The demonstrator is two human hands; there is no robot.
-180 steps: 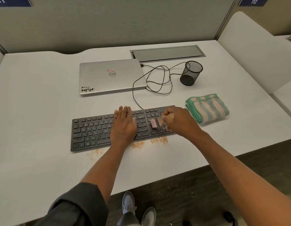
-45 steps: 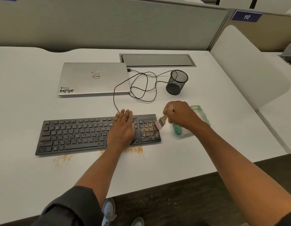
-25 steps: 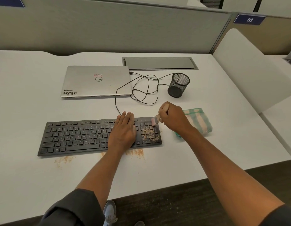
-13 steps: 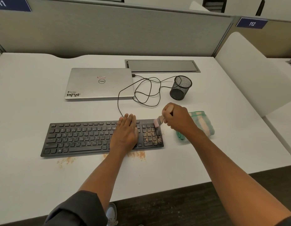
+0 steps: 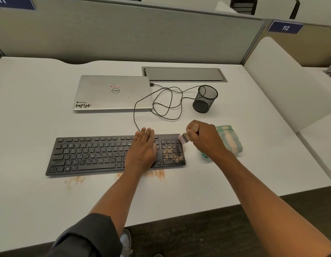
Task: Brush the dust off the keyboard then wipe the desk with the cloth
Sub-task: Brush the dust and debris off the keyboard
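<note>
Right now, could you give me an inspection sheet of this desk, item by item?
Surface: white desk; orange dust lies along the keyboard's near edge.
Job's things: black keyboard, number pad dusty; brush at its far right corner; striped cloth folded to its right.
Clutter: closed laptop; mesh cup.
Hands: left hand rests flat on the keys; right hand grips the brush.
Cables: black cable looped between laptop and cup.
Surroundings: grey partition; sign 112.
</note>
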